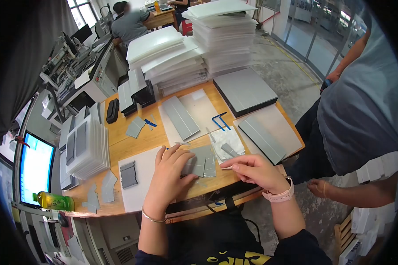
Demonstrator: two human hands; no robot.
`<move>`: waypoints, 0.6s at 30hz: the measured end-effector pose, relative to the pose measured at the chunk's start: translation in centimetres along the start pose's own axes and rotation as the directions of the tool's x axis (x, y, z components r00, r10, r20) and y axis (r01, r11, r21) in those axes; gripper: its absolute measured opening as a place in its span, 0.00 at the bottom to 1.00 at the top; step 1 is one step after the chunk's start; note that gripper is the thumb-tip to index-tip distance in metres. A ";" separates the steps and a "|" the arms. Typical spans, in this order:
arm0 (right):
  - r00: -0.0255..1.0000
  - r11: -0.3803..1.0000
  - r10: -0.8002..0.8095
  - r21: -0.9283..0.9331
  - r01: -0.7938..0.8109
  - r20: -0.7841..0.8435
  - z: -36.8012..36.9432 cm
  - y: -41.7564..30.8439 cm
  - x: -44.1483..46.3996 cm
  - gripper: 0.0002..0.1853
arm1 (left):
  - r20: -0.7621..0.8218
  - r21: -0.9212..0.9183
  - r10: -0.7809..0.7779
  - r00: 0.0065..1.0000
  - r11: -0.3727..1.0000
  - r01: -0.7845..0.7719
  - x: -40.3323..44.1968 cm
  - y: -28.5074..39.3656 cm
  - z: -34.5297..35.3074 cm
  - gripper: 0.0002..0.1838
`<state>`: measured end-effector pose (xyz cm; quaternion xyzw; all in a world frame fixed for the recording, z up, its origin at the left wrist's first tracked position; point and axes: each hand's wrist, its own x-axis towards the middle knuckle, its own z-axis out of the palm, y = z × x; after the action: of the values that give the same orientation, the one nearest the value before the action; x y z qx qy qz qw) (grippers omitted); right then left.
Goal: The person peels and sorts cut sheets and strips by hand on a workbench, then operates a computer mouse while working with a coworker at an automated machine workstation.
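Note:
My left hand (174, 170) is open, its fingers spread and resting on or just above grey flat pieces (201, 161) near the table's front edge. Across from it, my right hand (256, 173) has its index finger stretched out, with the other fingers partly curled; I see nothing held in it. Its fingertip is close to a white cloth or paper (232, 140), on which a narrow grey strip (230, 149) lies. A dark grey ridged piece (129, 174) lies on a white sheet (139, 161) left of my left hand.
Long grey panels (180, 118) (262, 139) and a large grey slab (245, 90) lie further back. White sheets are stacked high (223, 42) behind. A green bottle (55, 201) lies tilted at the left, near a screen (37, 168). A person (356, 115) stands close at the right.

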<state>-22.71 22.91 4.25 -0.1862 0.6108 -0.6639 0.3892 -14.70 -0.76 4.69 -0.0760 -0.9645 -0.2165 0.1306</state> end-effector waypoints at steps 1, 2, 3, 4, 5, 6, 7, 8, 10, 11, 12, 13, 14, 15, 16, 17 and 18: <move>1.000 1.000 -0.006 -0.010 0.006 -0.017 0.1 -0.1 0.0 0.14 | -0.018 -0.006 0.009 1.000 1.000 -0.009 0.0 0.0 -0.1 0.29; 0.999 1.000 -0.012 -0.020 0.011 -0.035 0.2 -0.2 0.0 0.14 | -0.054 0.002 0.009 0.998 1.000 -0.009 -0.1 0.0 -0.2 0.29; 0.998 0.999 -0.018 -0.030 0.017 -0.052 0.4 -0.2 0.1 0.13 | -0.091 0.010 0.010 0.996 1.000 -0.010 -0.2 -0.1 -0.3 0.29; 0.995 0.998 -0.043 -0.053 0.038 -0.088 0.7 0.1 0.3 0.13 | -0.128 0.019 0.012 0.992 1.000 -0.010 -0.3 -0.2 -0.3 0.30; 0.990 0.995 -0.067 -0.076 0.058 -0.121 1.0 0.6 0.6 0.13 | -0.170 -0.012 -0.001 0.985 1.000 -0.001 -0.4 -0.2 -0.3 0.30; 0.984 0.992 -0.094 -0.100 0.079 -0.151 1.4 0.9 0.9 0.13 | -0.212 -0.041 -0.015 0.977 0.999 0.006 -0.5 -0.2 -0.3 0.31; 0.987 0.994 -0.098 -0.057 0.091 -0.125 1.7 0.9 1.0 0.13 | -0.255 -0.068 -0.029 0.967 0.998 0.012 -0.6 -0.2 -0.4 0.32; 0.990 0.995 -0.103 -0.015 0.102 -0.098 2.0 0.7 1.1 0.12 | -0.333 -0.004 0.002 0.943 1.000 -0.004 -0.8 0.2 -0.5 0.33; 0.992 0.993 -0.097 0.053 0.101 -0.075 2.7 0.4 1.4 0.12 | -0.473 0.120 0.073 0.878 0.993 -0.017 -1.1 1.4 -0.5 0.34; 0.990 0.990 -0.111 0.077 0.117 -0.082 2.9 0.4 1.5 0.12 | -0.513 0.177 0.116 0.850 0.984 -0.028 -1.4 1.7 -0.3 0.34; 0.988 0.986 -0.122 0.100 0.131 -0.089 3.1 0.3 1.6 0.12 | -0.550 0.232 0.160 0.819 0.972 -0.034 -1.6 2.1 -0.2 0.35; 0.986 0.982 -0.135 0.122 0.147 -0.099 3.3 0.2 1.8 0.12 | -0.584 0.286 0.206 0.785 0.957 -0.039 -1.8 2.3 -0.1 0.35; 0.981 0.980 -0.144 0.120 0.160 -0.133 3.6 -0.2 1.8 0.11 | -0.593 0.313 0.240 0.769 0.948 -0.055 -2.0 2.6 -0.2 0.37; 0.974 0.978 -0.153 0.119 0.173 -0.166 4.0 -0.7 1.7 0.10 | -0.599 0.319 0.252 0.760 0.946 -0.063 -2.0 2.8 -0.3 0.37; 0.967 0.975 -0.162 0.117 0.188 -0.198 4.2 -1.1 1.6 0.09 | -0.604 0.325 0.265 0.751 0.943 -0.072 -2.1 2.9 -0.4 0.38; 0.965 0.970 -0.178 0.128 0.205 -0.195 4.3 -1.2 1.6 0.09 | -0.610 0.332 0.279 0.742 0.940 -0.081 -2.1 3.1 -0.5 0.38; 0.962 0.965 -0.195 0.139 0.223 -0.191 4.3 -1.4 1.6 0.08 | -0.614 0.325 0.278 0.738 0.942 -0.084 -2.1 3.2 -0.6 0.38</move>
<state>-21.01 18.74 6.00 -0.1588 0.5649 -0.7617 0.2749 -11.88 1.64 5.87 -0.0712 -0.8664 -0.0788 0.4880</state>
